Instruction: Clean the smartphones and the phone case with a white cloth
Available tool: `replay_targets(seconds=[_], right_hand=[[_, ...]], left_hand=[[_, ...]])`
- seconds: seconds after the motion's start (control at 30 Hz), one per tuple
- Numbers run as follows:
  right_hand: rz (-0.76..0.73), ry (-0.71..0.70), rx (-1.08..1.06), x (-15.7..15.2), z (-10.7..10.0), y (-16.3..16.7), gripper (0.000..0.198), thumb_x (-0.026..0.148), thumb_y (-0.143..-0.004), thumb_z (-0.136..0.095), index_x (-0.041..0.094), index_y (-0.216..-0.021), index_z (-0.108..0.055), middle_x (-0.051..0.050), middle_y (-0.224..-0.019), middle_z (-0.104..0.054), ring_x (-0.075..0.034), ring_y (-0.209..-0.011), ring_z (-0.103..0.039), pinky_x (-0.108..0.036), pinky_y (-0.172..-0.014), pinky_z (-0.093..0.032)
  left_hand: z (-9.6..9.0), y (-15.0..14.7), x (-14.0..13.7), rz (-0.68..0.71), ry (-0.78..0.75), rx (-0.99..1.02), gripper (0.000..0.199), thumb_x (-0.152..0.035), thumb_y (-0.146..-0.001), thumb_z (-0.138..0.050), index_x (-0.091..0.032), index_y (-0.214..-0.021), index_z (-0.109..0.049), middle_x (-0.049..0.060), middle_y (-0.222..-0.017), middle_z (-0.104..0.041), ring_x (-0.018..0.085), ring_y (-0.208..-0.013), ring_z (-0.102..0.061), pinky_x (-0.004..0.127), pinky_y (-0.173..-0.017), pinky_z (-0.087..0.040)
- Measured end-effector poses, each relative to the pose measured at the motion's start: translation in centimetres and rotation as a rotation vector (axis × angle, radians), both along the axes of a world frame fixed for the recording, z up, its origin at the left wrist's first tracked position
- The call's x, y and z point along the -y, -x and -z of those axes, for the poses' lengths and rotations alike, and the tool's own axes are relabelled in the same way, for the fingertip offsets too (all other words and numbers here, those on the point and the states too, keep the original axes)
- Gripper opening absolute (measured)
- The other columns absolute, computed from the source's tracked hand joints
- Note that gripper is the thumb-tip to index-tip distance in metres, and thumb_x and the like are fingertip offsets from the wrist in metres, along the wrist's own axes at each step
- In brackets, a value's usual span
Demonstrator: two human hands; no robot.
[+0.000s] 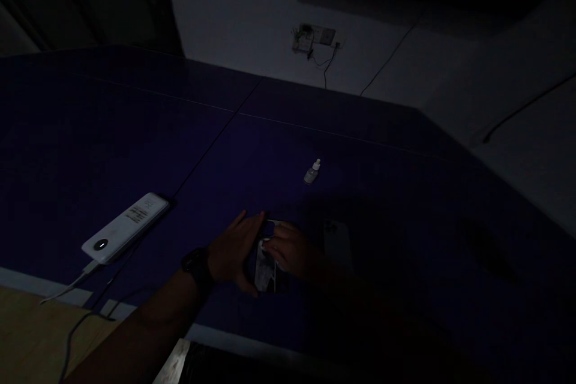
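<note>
Work on one flat rectangular panel (pixel 264 273), which lies on the table (pixel 225 162) between the two hands, appears to be under way, though the dim light does not show how much is done or left. The left hand's (pixel 229 251) grip spreads wide along the panel's left edge, while the right hand's (pixel 292 250) narrow grip pinches one small white piece (pixel 262 244) at its surface. Nearby are one dropper bottle (pixel 311 174), one phone (pixel 337 244) and one white power bank (pixel 121 231).
</note>
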State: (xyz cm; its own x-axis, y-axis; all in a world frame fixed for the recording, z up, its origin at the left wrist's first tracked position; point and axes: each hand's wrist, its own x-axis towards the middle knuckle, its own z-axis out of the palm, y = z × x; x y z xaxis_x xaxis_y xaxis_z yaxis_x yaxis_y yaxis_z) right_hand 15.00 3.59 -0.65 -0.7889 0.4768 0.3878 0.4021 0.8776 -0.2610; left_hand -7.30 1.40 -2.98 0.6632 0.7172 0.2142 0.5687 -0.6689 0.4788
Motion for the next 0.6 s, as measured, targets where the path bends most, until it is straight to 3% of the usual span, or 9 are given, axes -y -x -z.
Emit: replay_targets(seconds=[0.13,0.33,0.4,0.6], right_hand=[[0.015,0.033,0.002,-0.8,0.3,0.0,0.026,0.019,-0.1,-0.053,0.017,-0.079,-0.068,-0.004,-0.074,-0.057,-0.02,-0.077,-0.052,-0.032,-0.072,-0.043],[-0.154,0.069,0.047,5.0,0.4,-1.1,0.018,0.02,-0.097,-0.058,0.019,-0.082,-0.067,-0.003,-0.075,-0.059,-0.017,-0.073,-0.052,-0.03,-0.068,-0.04],[-0.176,0.075,0.059,5.7,0.4,-1.2,0.019,0.02,-0.098,-0.057,0.019,-0.082,-0.067,-0.003,-0.073,-0.058,-0.017,-0.072,-0.051,-0.03,-0.067,-0.039],[0.021,0.038,-0.03,0.3,0.3,-0.3,0.028,0.021,-0.1,-0.054,0.018,-0.074,-0.066,-0.004,-0.073,-0.057,-0.019,-0.075,-0.052,-0.032,-0.071,-0.041]], left_hand=[[0.1,0.1,0.0,-0.007,-0.008,-0.006,0.161,-0.08,-0.05,-0.08,-0.014,-0.156,0.021,0.029,-0.16,-0.028,0.045,-0.144,-0.036,0.066,-0.121,-0.012],[0.0,0.0,0.0,-0.004,-0.011,0.006,0.16,-0.083,-0.051,-0.078,-0.013,-0.157,0.02,0.03,-0.159,-0.029,0.046,-0.144,-0.036,0.066,-0.12,-0.013],[-0.1,-0.1,0.0,-0.002,-0.015,0.015,0.159,-0.083,-0.052,-0.077,-0.014,-0.157,0.02,0.029,-0.159,-0.029,0.046,-0.144,-0.036,0.066,-0.121,-0.012],[0.0,0.0,-0.1,0.005,-0.006,0.012,0.158,-0.084,-0.052,-0.076,-0.015,-0.157,0.019,0.029,-0.158,-0.032,0.046,-0.144,-0.036,0.068,-0.119,-0.013]])
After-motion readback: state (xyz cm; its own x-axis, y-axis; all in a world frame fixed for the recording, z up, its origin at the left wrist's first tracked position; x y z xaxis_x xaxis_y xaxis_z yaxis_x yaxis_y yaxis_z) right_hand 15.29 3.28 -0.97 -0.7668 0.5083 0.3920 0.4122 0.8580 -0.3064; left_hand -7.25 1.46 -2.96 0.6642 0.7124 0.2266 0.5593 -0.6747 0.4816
